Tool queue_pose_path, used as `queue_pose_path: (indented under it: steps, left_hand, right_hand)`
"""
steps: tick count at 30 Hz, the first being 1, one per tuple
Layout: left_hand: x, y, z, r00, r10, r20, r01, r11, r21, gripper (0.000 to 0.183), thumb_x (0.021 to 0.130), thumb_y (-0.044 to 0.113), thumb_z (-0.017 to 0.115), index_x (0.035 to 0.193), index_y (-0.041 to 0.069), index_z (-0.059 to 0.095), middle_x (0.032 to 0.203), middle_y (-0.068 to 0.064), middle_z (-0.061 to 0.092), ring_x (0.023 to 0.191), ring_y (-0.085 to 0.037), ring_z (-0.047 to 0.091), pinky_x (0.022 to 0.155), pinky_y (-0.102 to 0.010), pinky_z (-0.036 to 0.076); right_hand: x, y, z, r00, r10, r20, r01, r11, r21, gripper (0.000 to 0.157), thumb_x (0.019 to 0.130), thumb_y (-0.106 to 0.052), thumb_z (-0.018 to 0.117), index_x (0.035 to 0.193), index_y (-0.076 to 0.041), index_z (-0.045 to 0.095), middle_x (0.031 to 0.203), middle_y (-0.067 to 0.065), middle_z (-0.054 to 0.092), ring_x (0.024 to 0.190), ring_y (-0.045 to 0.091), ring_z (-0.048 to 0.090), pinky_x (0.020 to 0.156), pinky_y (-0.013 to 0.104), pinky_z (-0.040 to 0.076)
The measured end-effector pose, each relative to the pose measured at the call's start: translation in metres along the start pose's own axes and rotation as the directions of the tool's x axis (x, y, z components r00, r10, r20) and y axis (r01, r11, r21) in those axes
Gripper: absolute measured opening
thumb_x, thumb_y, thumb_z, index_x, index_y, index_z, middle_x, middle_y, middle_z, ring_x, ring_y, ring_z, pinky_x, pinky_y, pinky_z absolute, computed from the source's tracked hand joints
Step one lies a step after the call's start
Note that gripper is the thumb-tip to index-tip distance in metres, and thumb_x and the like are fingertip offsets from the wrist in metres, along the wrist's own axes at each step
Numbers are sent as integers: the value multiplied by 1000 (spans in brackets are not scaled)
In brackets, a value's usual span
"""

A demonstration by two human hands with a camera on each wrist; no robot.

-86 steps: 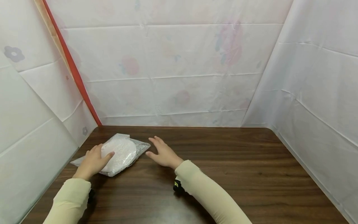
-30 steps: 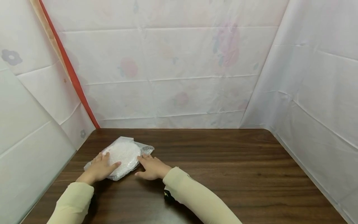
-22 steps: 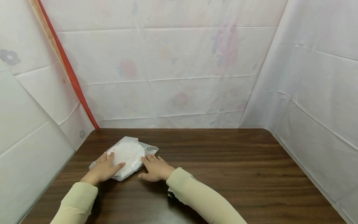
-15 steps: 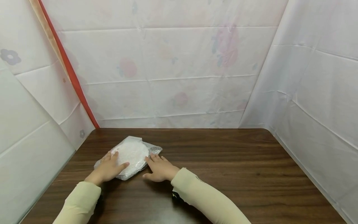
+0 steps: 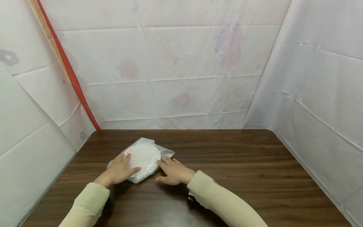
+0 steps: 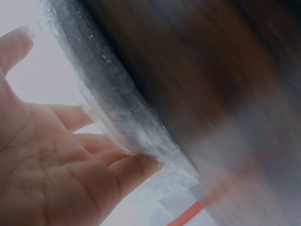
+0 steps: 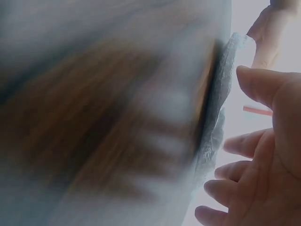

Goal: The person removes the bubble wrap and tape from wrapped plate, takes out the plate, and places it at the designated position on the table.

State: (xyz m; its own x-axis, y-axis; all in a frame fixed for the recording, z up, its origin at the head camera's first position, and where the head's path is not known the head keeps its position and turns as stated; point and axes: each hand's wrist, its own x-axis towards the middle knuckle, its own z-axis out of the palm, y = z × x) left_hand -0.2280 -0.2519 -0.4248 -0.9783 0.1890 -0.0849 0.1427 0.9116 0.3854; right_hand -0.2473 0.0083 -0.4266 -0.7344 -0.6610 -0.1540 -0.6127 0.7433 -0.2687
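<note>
A round white flat item in clear bubble wrap (image 5: 145,159) lies on the dark wooden table, left of the middle in the head view. My left hand (image 5: 120,170) rests with spread, fairly straight fingers on the package's left side, its thumb over the near part. At the package's right edge, my right hand (image 5: 174,172) touches the wrap with extended fingers, thumb held apart. Seen from the left wrist, the fingers press along the crinkled wrap (image 6: 113,94). The right wrist view shows the wrap's edge (image 7: 218,113) beside the fingertips. What is inside the wrap cannot be made out.
The brown wood-grain tabletop (image 5: 241,164) extends to the right of both hands. White sheets with faint flower prints (image 5: 181,63) stand behind and on both sides. A red strip (image 5: 71,72) runs down the back left corner.
The wrapped package has slid to the right across the table, with both hands moving along with it. The right hand, apart from it at first, came to touch its right edge.
</note>
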Motion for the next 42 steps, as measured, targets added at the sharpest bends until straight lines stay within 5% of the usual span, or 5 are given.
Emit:
queue_pose_path:
  steps: [42]
  left_hand:
    - [19,75,30,993,105,59,-104,994,-31,94,91,61,56,152,-4,26,158,-34,12,145,-55,12,112,-71,19]
  right_hand:
    - [-86,71,-12,999,-49,16,49,999,-1,73,99,-49,52,158,-18,22,165,8,16,151,20,21,123,52,16]
